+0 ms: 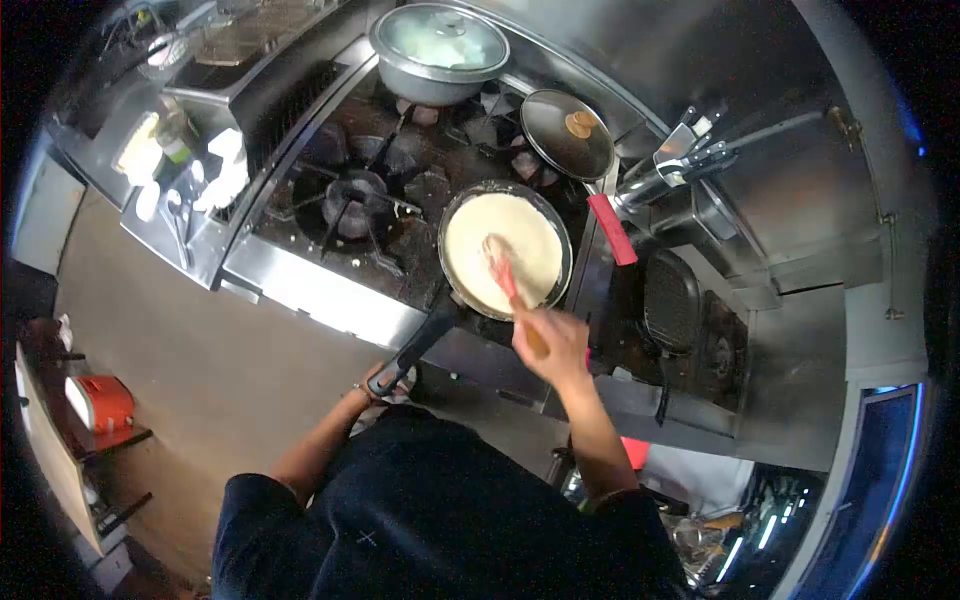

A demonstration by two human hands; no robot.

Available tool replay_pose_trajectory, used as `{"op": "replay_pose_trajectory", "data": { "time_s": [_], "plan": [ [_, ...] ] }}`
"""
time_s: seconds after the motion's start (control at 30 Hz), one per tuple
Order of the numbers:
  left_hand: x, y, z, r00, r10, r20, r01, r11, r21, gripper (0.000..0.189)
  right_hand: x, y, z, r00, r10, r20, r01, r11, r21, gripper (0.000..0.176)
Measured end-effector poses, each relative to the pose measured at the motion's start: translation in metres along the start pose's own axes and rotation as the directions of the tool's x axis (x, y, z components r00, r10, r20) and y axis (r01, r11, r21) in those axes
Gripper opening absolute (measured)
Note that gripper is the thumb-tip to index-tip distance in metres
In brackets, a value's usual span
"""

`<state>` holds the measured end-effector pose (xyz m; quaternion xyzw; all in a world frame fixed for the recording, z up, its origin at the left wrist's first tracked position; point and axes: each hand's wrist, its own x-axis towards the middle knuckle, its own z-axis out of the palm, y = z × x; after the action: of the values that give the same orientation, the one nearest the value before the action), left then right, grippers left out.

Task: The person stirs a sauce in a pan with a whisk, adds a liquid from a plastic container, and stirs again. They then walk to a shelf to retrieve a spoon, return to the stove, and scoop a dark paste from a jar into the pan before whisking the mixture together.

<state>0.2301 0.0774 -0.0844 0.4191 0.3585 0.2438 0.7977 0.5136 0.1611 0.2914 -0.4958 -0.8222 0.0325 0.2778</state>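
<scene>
A dark frying pan [568,262] sits on the stove, filled with a pale creamy sauce [520,230]. My right hand [552,345] is closed around the wooden handle of a red spatula [504,277], whose sauce-coated tip dips into the sauce near the middle of the pan. Toward my body runs the pan's black handle [425,338]. At its end is my left hand [379,388], closed on the handle, its fingers partly hidden beneath it.
A lidded grey pot [432,88] stands on a back burner. Beside it lies a glass lid [568,135] with a wooden knob. A red-sleeved handle [612,230], a utensil holder [640,188] and a grill pan [670,300] are on the right. Spoons [180,225] lie left; a red toaster [102,402] stands behind.
</scene>
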Motion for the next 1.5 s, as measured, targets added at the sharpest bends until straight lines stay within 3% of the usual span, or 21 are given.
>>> {"op": "replay_pose_trajectory", "data": {
  "time_s": [0.07, 0.1, 0.13, 0.2, 0.27, 0.37, 0.43, 0.47, 0.5, 0.53, 0.63, 0.7, 0.77, 0.9, 0.97, 1.03, 1.1, 1.2, 1.3, 1.37, 1.5],
  "plan": [
    [0.01, 0.0, 0.027, 0.962, -0.267, -0.051, 0.259, 0.958, -0.123, 0.038, 0.008, 0.008, 0.003, 0.997, 0.076, 0.027, -0.069, 0.973, -0.219, 0.011],
    [0.009, 0.024, 0.042, 0.94, -0.321, -0.118, 0.318, 0.947, -0.041, 0.038, 0.013, -0.004, -0.004, 0.99, 0.118, 0.075, -0.096, 0.963, -0.252, 0.009],
    [0.019, 0.014, 0.041, 0.942, -0.315, -0.115, 0.309, 0.948, -0.071, 0.038, 0.013, -0.013, -0.004, 0.998, 0.036, 0.049, -0.025, 0.978, -0.206, 0.009],
    [0.028, 0.006, 0.055, 0.947, -0.301, -0.109, 0.248, 0.907, -0.34, 0.039, 0.012, -0.026, 0.0, 0.996, -0.056, 0.066, 0.065, 0.985, -0.158, 0.01],
    [0.018, 0.041, 0.081, 0.944, -0.284, -0.168, 0.163, 0.843, -0.513, 0.041, 0.012, -0.033, 0.006, 0.989, 0.144, 0.032, -0.144, 0.989, -0.021, 0.009],
    [0.044, 0.016, 0.094, 0.939, -0.303, -0.163, 0.166, 0.815, -0.555, 0.044, 0.009, -0.03, 0.009, 0.986, 0.158, -0.057, -0.164, 0.98, -0.112, 0.015],
    [0.073, -0.025, 0.097, 0.936, -0.325, -0.136, 0.204, 0.814, -0.544, 0.051, -0.001, -0.042, 0.004, 0.923, 0.38, -0.057, -0.377, 0.924, 0.06, 0.017],
    [0.108, -0.071, 0.097, 0.955, 0.288, -0.07, -0.296, 0.938, -0.183, 0.048, -0.004, -0.05, 0.001, 0.928, 0.37, -0.031, -0.37, 0.929, 0.009, 0.017],
    [0.094, -0.05, 0.104, 0.995, -0.033, -0.098, -0.014, 0.895, -0.445, 0.045, -0.006, -0.056, 0.001, 0.91, 0.415, 0.007, -0.415, 0.91, -0.002, 0.018],
    [0.081, -0.021, 0.11, 0.979, -0.184, -0.084, 0.1, 0.802, -0.589, 0.042, -0.011, -0.058, 0.003, 0.913, 0.408, 0.013, -0.408, 0.913, 0.004, 0.019],
    [0.066, 0.011, 0.125, 0.964, -0.265, -0.026, 0.156, 0.641, -0.751, 0.033, -0.028, -0.065, 0.007, 0.919, 0.393, 0.032, -0.394, 0.919, 0.015, 0.021],
    [0.123, -0.065, 0.145, 0.984, -0.173, -0.052, 0.025, 0.415, -0.909, 0.027, -0.036, -0.069, 0.008, 0.921, 0.388, 0.048, -0.388, 0.922, -0.004, 0.023],
    [0.122, -0.054, 0.139, 0.955, -0.294, 0.025, 0.116, 0.3, -0.947, 0.031, -0.038, -0.074, 0.01, 0.902, 0.428, 0.052, -0.43, 0.903, 0.016, 0.023],
    [0.061, 0.021, 0.13, 0.908, -0.37, -0.195, 0.079, 0.611, -0.788, 0.032, -0.041, -0.066, 0.006, 0.887, 0.451, 0.095, -0.454, 0.891, 0.003, 0.025],
    [0.047, 0.041, 0.126, 0.876, -0.413, -0.25, 0.113, 0.68, -0.725, 0.033, -0.043, -0.06, 0.006, 0.924, 0.375, 0.073, -0.374, 0.927, -0.029, 0.026],
    [0.057, 0.027, 0.13, 0.875, -0.416, -0.249, 0.124, 0.689, -0.714, 0.033, -0.043, -0.058, 0.003, 0.92, 0.383, 0.083, -0.38, 0.923, -0.055, 0.026],
    [0.087, -0.019, 0.143, 0.94, -0.269, -0.209, -0.079, 0.425, -0.902, 0.028, -0.043, -0.055, 0.0, 0.916, 0.391, 0.091, -0.385, 0.92, -0.077, 0.026],
    [0.072, -0.007, 0.14, 0.953, -0.187, -0.237, -0.099, 0.548, -0.83, 0.017, -0.046, -0.047, -0.003, 0.889, 0.446, 0.102, -0.443, 0.895, -0.053, 0.026],
    [0.048, 0.025, 0.139, 0.9, -0.261, -0.349, -0.085, 0.68, -0.729, 0.015, -0.043, -0.048, -0.004, 0.885, 0.457, 0.087, -0.457, 0.889, -0.025, 0.025],
    [0.047, 0.028, 0.14, 0.89, -0.256, -0.377, -0.104, 0.692, -0.715, 0.017, -0.037, -0.051, -0.003, 0.953, 0.299, 0.056, -0.294, 0.953, -0.075, 0.024],
    [0.05, 0.026, 0.141, 0.877, -0.28, -0.389, -0.147, 0.615, -0.775, 0.019, -0.041, -0.048, -0.009, 0.897, 0.432, 0.088, -0.427, 0.901, -0.071, 0.025]
  ]
}}
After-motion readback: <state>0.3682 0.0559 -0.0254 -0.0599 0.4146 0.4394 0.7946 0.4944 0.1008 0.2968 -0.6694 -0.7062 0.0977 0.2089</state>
